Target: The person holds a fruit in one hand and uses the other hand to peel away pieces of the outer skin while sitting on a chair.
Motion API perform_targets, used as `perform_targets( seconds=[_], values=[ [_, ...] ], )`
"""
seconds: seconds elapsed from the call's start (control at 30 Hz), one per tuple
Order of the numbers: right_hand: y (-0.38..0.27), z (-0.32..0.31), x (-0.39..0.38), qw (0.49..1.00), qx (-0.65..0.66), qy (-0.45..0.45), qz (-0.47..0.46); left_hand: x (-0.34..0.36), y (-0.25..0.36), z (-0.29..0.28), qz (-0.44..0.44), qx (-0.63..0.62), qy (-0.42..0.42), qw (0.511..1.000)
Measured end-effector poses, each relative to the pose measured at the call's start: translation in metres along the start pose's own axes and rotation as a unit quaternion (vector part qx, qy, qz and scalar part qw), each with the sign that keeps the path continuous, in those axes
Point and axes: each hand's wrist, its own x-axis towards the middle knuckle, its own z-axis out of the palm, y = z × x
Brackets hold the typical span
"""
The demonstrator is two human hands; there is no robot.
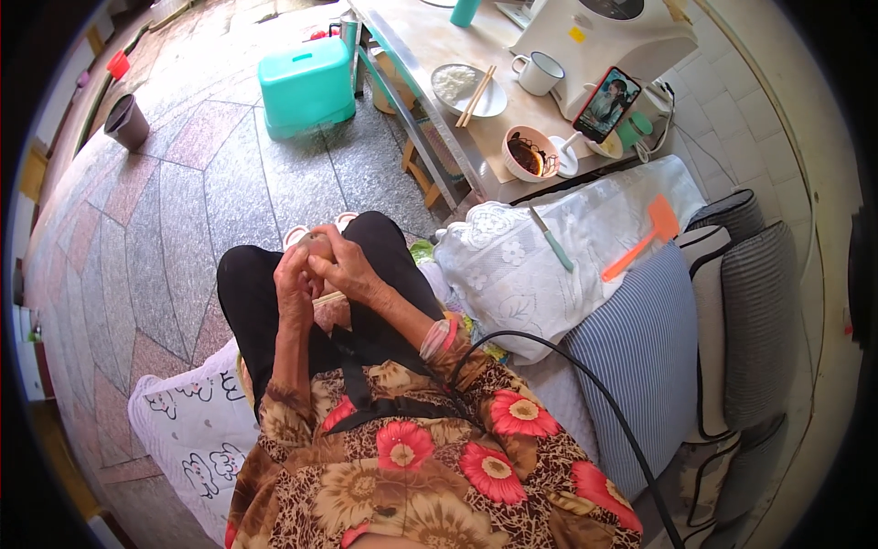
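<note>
My left hand (pixel 294 279) and my right hand (pixel 343 267) meet above my lap, both closed on a small rounded brownish object (pixel 319 242), partly hidden by my fingers; I cannot make out exactly what it is. Something pale and pinkish with light sticks (pixel 330 309) shows below my hands between my knees, partly covered. To my right, a knife with a pale green handle (pixel 551 238) and an orange plastic tool (pixel 640 238) lie on a white lace cloth (pixel 498 293).
A table (pixel 430 50) holds a flour bowl (pixel 453 84) with chopsticks, a dark sauce bowl (pixel 529 151), an enamel mug (pixel 540 73), a propped phone (pixel 607 104) and a white appliance (pixel 622 41). A turquoise stool (pixel 305 87) and dark bin (pixel 128 122) stand on the floor. Cushions (pixel 631 357) line my right.
</note>
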Motion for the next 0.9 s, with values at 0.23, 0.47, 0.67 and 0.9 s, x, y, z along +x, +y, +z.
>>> perform_targets(
  seconds=[0.23,0.47,0.67,0.9],
  values=[
    [0.007,-0.004,0.001,0.985,0.167,-0.029,0.037,-0.003,0.008,0.008,-0.004,-0.055,-0.019,0.998],
    [-0.003,-0.004,0.001,0.962,0.26,-0.039,0.075,-0.002,0.003,0.01,0.025,-0.076,-0.026,0.996],
    [0.005,0.0,0.003,0.992,0.118,0.005,0.035,0.003,-0.004,0.011,0.002,-0.087,0.043,0.995],
    [-0.003,-0.005,0.002,0.998,0.061,0.022,0.005,0.004,-0.004,0.015,0.02,-0.051,0.03,0.998]
  ],
)
